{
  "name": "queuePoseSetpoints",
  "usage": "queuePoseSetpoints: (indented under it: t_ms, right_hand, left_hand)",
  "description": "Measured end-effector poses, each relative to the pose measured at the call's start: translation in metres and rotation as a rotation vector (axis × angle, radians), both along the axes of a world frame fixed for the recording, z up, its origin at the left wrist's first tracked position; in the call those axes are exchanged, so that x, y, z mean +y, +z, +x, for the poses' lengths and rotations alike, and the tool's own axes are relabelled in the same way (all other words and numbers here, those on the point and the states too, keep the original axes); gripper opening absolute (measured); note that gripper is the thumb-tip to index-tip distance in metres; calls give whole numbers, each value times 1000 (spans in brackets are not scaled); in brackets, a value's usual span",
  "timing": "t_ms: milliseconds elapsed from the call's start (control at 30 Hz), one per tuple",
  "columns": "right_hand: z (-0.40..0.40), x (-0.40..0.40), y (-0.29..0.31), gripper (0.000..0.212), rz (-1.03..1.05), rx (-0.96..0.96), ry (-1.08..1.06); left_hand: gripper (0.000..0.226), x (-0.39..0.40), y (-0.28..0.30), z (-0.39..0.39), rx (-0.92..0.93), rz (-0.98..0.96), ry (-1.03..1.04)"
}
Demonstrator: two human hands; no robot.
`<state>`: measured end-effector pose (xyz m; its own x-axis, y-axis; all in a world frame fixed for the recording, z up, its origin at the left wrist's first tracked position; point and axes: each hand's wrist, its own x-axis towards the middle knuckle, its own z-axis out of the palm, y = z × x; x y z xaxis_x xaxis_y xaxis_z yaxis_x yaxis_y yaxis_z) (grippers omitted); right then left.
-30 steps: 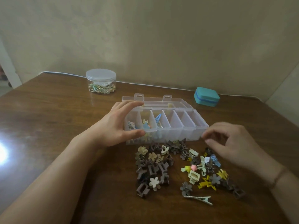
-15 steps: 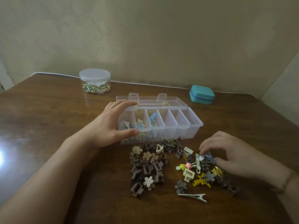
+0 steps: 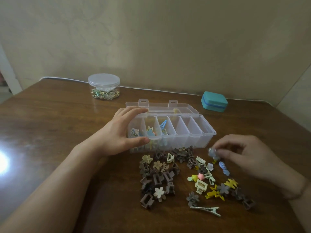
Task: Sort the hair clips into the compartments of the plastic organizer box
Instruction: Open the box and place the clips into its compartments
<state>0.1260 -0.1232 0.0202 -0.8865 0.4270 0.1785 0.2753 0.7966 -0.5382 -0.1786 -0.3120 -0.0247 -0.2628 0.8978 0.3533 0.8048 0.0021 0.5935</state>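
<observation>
While the left hand (image 3: 122,137) wraps the left end of the clear plastic organizer box (image 3: 204,140), fingers curled over its far rim and thumb pressed on its near wall, the right hand (image 3: 249,155) hangs just above the counter (image 3: 50,132) at 4 o'clock of the box, its grip clamped with thumb and fingertips on a small pale-blue hair clip (image 3: 212,152). The box sits near mid-counter with its lid (image 3: 161,106) folded flat behind it at 12 o'clock; the three left compartments hold blue and yellow clips, the three to the right show none. Loose hair clips (image 3: 168,174) crowd the counter from the box's near wall toward 6 o'clock: a brown and cream heap on the left, some touching the wall, and a looser scatter of cream, yellow, pink and grey ones on the right, under and beside the right hand. A blue clip (image 3: 224,169) lies just below the pinched one, and a long silver alligator clip (image 3: 206,210) lies nearest the viewer. A lidded clear jar (image 3: 104,85) of small trinkets stands at 11 o'clock near the far edge, and a teal case (image 3: 214,101) at 1 o'clock, both well apart from the box. Bare wood runs wide at 9 o'clock; the counter's right edge is close beyond the right wrist.
</observation>
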Motion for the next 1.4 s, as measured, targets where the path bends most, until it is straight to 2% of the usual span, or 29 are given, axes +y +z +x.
queuePoseSetpoints:
  t_ms: [133, 233, 400, 600, 767, 833, 900, 1000, 1033, 1067, 1100, 1267, 1400]
  right_hand:
    - [-52, -15, 9, 18, -94, 285, -108]
    - [-99, -30, 10, 11, -95, 374, -133]
    - [-130, -39, 4, 3, 83, 196, -144]
    - [-92, -24, 16, 16, 108, 218, -72]
    - [-70, -30, 20, 15, 238, 133, 97]
    - [-58, -32, 19, 19, 231, 63, 157]
    - [-42, -31, 15, 26, 248, -84, 178]
    - [-16, -29, 5, 11, 376, -336, 99]
    - [-10, -30, 1, 10, 418, -384, 70]
    - [-6, -31, -2, 19, 443, -408, 50]
    - [-4, -32, -6, 24, 451, -415, 26]
    - [-11, -39, -13, 11, 465, -388, -105]
    - [-3, -36, 0, 12, 531, -404, -192]
  left_hand:
    - [88, 0, 0, 1, 5, 3, 0]
    - [88, 0, 0, 1, -1, 4, -2]
    - [85, 0, 0, -1, 7, 1, -7]
    - [86, -1, 1, 0, 12, 1, -7]
    - [85, 0, 0, 0, 23, -12, -1]
    - [86, 0, 0, 0, 21, -12, -3]
    - [86, 0, 0, -1, 23, -8, -1]
    - [85, 1, -1, 0, 26, -4, -4]
    - [85, 1, -1, 0, 26, -3, -4]
    - [85, 1, -2, -1, 28, -2, -3]
    - [85, 1, -2, -1, 29, -2, -3]
    - [84, 1, -2, -1, 27, -7, 0]
    - [85, 0, -2, -1, 22, 1, -4]
